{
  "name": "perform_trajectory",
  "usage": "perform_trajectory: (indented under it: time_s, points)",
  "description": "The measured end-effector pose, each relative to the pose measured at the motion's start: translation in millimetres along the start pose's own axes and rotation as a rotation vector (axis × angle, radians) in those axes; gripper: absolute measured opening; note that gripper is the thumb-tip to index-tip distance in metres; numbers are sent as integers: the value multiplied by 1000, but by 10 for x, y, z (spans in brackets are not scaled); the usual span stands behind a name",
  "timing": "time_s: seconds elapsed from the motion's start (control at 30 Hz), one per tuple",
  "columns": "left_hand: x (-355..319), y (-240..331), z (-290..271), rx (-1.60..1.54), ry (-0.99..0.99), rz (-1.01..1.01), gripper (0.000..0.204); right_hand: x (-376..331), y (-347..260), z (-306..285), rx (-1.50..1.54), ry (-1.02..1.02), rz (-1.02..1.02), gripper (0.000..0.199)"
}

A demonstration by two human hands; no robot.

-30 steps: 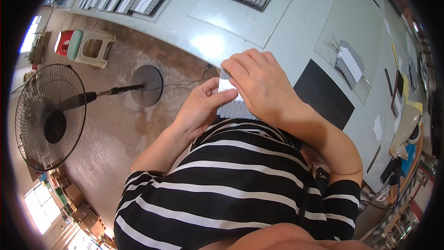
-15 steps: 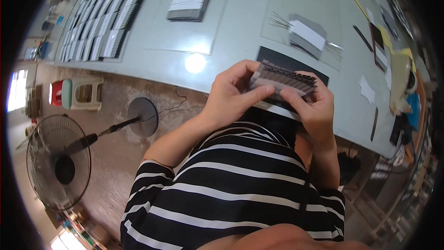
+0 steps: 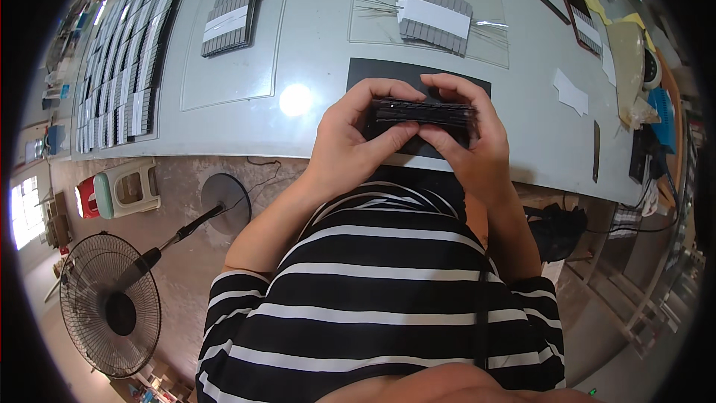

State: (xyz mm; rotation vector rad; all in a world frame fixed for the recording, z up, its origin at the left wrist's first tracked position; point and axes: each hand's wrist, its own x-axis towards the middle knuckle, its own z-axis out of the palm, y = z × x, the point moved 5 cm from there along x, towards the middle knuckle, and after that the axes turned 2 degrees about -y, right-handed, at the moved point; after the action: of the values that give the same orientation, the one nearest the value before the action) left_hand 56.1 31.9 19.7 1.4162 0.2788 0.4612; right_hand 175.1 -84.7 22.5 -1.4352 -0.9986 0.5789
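Observation:
A thin stack of dark grey slatted pieces (image 3: 424, 112) is held edge-on above the table's near edge. My left hand (image 3: 350, 130) grips its left end, thumb on the near side and fingers curled over the far side. At the other end my right hand (image 3: 473, 134) holds it the same way, the two thumbs almost meeting at the middle. Beneath the hands lies a black mat (image 3: 418, 69). Just beyond the mat, a fanned pile of grey ridged pieces (image 3: 436, 19) carries a white paper across it, with thin wires (image 3: 377, 6) sticking out at both sides.
Long rows of white-banded grey stacks (image 3: 123, 67) cover the table's left side, with a smaller group (image 3: 227, 22) nearer. At right lie a phone (image 3: 578, 16), a dark strip (image 3: 546, 4) and a paper scrap (image 3: 570, 92). A standing fan (image 3: 112, 306) and stools (image 3: 119, 190) are at lower left.
The stack has been tilted from showing its ridged face to edge-on, still in both hands. The hands sit a little further left in the picture, and the whole view has turned slightly.

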Motion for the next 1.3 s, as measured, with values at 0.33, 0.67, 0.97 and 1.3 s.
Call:
perform_trajectory:
  time_s: [0.33, 0.67, 0.97, 1.3]
  points:
    - [45, 18, 126, 28, 6, 36, 56, -79, -30, 184, -3, 52, -20, 73]
    - [51, 24, 134, 69, 75, 118, 64, -110, -39, 280, -18, 78, -46, 77]
    - [40, 12, 146, -54, 78, 92, 63, -139, -14, 283, -10, 77, -7, 74]
    - [-79, -52, 131, 65, -24, 177, 58, -236, -25, 242, 72, 21, 20, 65]
